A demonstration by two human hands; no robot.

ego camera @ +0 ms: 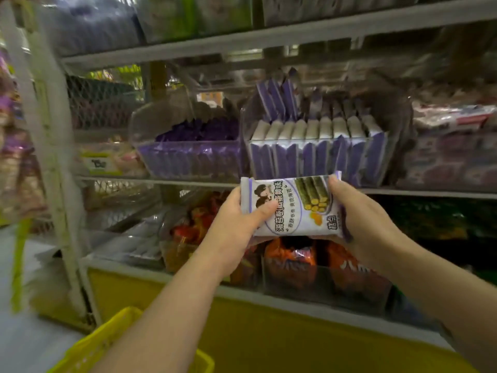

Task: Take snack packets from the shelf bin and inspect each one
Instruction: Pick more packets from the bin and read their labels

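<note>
You have one packet [293, 208] out of the bin and level in front of you, printed face up toward your eyes, so the step in hand is the inspection, not the picking. It hangs in the air just below the front edge of the shelf [430, 193] that carries its bin [309, 141], touching neither. Your left hand [236, 222] grasps its left end, thumb across the printed face and fingers curled underneath; your right hand [360, 219] grasps the right end the same way, thumb tip at the top corner. Both grips look firm but not crushing. The front reads clearly, though you cannot tell the state of the back or the seams from here. I judge the next move to be a turn of the packet between your hands to bring the back and the sealed ends into sight, keeping hold at the ends so your thumbs do not cover the print. After that you will need one hand free to reach up into the bin, where a full row of like packets stands upright with a few more propped behind. A yellow basket [118, 337] sits low by your left arm, well apart from the packet.
</note>
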